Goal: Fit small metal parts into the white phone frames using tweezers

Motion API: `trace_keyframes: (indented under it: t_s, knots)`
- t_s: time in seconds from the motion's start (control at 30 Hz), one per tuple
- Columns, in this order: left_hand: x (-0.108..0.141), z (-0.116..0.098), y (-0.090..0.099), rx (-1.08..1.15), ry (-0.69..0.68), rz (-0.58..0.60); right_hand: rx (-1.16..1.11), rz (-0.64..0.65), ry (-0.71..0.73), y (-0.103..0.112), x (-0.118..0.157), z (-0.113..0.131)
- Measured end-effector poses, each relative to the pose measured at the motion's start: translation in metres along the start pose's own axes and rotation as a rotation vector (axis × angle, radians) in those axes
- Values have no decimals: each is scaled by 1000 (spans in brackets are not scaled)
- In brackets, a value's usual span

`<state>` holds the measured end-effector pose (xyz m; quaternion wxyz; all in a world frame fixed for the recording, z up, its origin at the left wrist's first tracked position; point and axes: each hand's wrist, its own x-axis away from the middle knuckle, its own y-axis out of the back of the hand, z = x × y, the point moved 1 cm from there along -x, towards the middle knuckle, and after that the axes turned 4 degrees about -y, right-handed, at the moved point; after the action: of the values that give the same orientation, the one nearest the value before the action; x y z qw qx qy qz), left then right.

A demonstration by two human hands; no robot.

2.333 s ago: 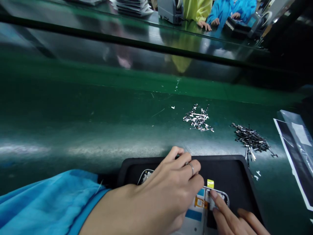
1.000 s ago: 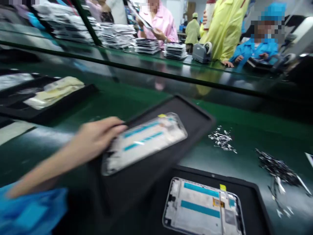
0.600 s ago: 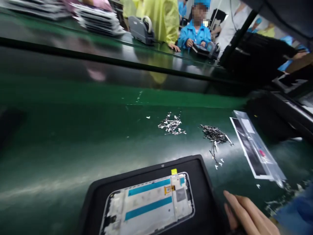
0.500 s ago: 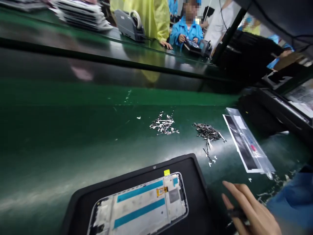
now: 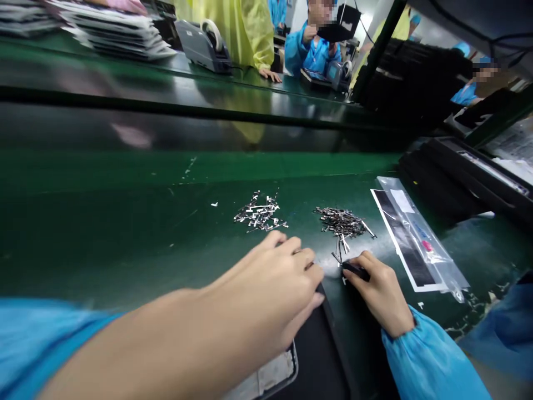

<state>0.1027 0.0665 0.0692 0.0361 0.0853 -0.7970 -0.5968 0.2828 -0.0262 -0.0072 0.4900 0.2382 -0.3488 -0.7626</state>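
My right hand [image 5: 381, 289] pinches a small black tool [image 5: 356, 271] whose exact kind is unclear. The tool's tip is beside a few loose thin strips [image 5: 339, 254] at the near end of a heap of small dark strips [image 5: 343, 222]. My left hand [image 5: 287, 275] reaches across with its fingers curled; whatever may be in them is hidden. Below it lies a black tray [image 5: 318, 350] with a phone frame [image 5: 277, 371], mostly covered by my left hand and forearm. A second heap of black-and-white strips [image 5: 260, 213] lies just beyond my left hand.
A clear plastic bag [image 5: 420, 230] and a white-edged dark sheet [image 5: 402, 244] lie at the right. Dark stacked trays [image 5: 449, 172] stand behind them. Across the green bench are a tape dispenser [image 5: 204, 44], a paper stack [image 5: 120, 33], and people in yellow and blue.
My left hand has come into view over the tray and phone frame. My right hand has moved forward and left to the loose strips. Across the bench, a person has raised a dark panel.
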Motion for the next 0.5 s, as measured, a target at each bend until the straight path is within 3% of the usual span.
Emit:
trace_keyframes:
  t_s: [0.07, 0.17, 0.3, 0.5]
  knots:
    - [-26, 3, -4, 75, 40, 56, -63, 13, -22, -1, -1, 1]
    - [-45, 13, -18, 242, 131, 28, -181, 1, -64, 2, 2, 4]
    - [-49, 15, -35, 495, 213, -40, -393, -40, -178, 11, 12, 10]
    - [-56, 1, -35, 1084, 270, -146, -794, 56, -371, 16, 21, 20]
